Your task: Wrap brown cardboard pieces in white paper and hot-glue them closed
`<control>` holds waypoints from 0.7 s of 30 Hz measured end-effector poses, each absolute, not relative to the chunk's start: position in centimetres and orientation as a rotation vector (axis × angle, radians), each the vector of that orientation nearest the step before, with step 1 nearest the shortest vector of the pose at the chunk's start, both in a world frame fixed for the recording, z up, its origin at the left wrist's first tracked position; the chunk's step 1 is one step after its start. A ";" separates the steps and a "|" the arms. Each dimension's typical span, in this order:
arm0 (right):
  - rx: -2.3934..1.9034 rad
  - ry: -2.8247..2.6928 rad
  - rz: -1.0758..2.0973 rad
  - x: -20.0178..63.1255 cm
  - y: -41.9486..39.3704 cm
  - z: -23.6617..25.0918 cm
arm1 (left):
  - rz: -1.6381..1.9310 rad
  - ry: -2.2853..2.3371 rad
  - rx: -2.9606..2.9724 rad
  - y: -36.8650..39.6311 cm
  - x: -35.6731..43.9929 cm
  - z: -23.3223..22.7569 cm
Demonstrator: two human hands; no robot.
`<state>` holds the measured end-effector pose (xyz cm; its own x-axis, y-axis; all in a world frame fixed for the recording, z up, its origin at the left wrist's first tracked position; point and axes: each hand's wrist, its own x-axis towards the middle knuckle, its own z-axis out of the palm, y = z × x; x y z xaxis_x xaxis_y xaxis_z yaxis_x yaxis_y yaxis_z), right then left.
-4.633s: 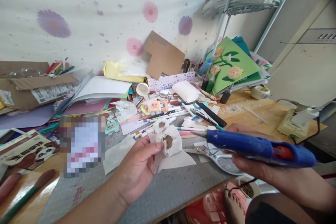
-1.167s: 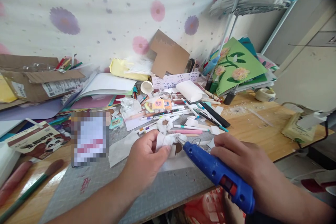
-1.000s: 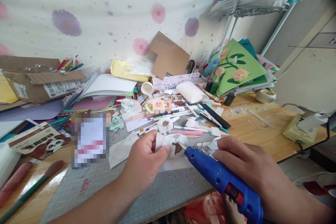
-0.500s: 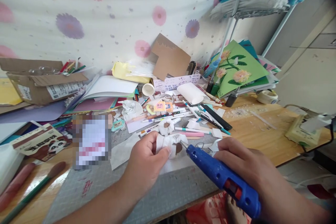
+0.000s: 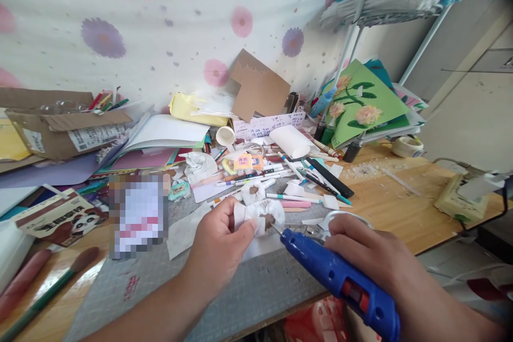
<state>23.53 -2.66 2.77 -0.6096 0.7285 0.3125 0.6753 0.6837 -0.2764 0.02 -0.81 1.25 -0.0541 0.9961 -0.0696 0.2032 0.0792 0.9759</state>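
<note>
My left hand [image 5: 222, 248] pinches a small white ring-shaped piece [image 5: 270, 209], paper or tissue by its look, with brown showing at its inside. In my right hand [image 5: 372, 256] is a blue hot glue gun [image 5: 332, 272], gripped from above. Its metal nozzle points left and reaches the ring's inner edge; whether it touches cannot be made out. Just behind lies a similar white ring [image 5: 253, 191]. A white sheet [image 5: 260, 246] lies beneath the held piece on the grey cutting mat [image 5: 160, 299]. Partly hidden by my right hand are scissors [image 5: 328, 219].
Pens, markers and paper scraps crowd the table behind my hands. A cardboard box [image 5: 72, 128] stands back left, near a panda-printed packet [image 5: 60, 216]. A green flower card [image 5: 360, 101] leans back right. A power strip [image 5: 460, 197] sits at the right edge; a brush [image 5: 52, 288] lies front left.
The glue gun's nozzle has moved slightly down and left, from the ring's upper right rim to its inner opening. My right hand shifted a little, showing more of the scissors.
</note>
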 end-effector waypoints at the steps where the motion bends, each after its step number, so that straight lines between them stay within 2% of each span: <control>1: -1.084 -2.477 0.175 23.5 -2.6 2.8 | 1.085 1.431 1.278 -0.8 0.0 1.3; 9: -1.026 -2.438 0.228 24.0 -2.6 2.9 | 1.126 1.442 1.214 -0.7 -0.1 1.1; 15: -1.099 -2.438 0.258 24.5 -2.6 2.3 | 1.193 1.169 0.968 -0.7 0.1 0.7; 21: -1.080 -2.500 0.190 23.7 -2.8 2.2 | 1.193 1.109 0.856 -0.8 0.5 0.8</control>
<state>23.74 -2.75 2.21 -0.6166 0.7222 0.3136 0.6666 0.6908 -0.2802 0.49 -0.82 0.85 0.0081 0.9799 -0.1993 -0.2703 0.1941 0.9430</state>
